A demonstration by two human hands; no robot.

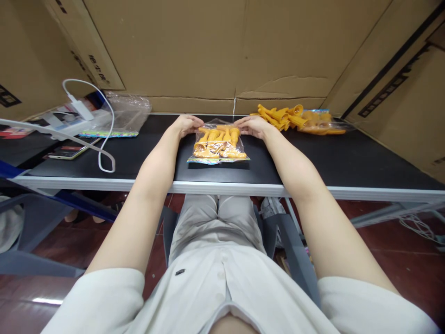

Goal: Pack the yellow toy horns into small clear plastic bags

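Note:
A clear plastic bag (219, 144) of yellow-orange plastic pieces lies in front of me on the black table (264, 169). Several of the pieces have flared, hollow ends. A colourful printed strip runs along the bag's near edge. My left hand (187, 125) pinches the bag's far left corner, its fingertips partly hidden. At the far right corner, my right hand (252, 126) has its fingers closed on the bag's edge. Just beyond my right forearm is a loose pile of the same yellow-orange pieces (278, 117), beside another filled bag (321, 121).
To the left lie clear empty bags (127, 116), a white power strip with a plugged-in charger (82, 110), a looping white cable (113, 116) and a phone (71, 150). Cardboard walls (194, 51) enclose the table's back and sides. A metal edge (222, 188) borders the front.

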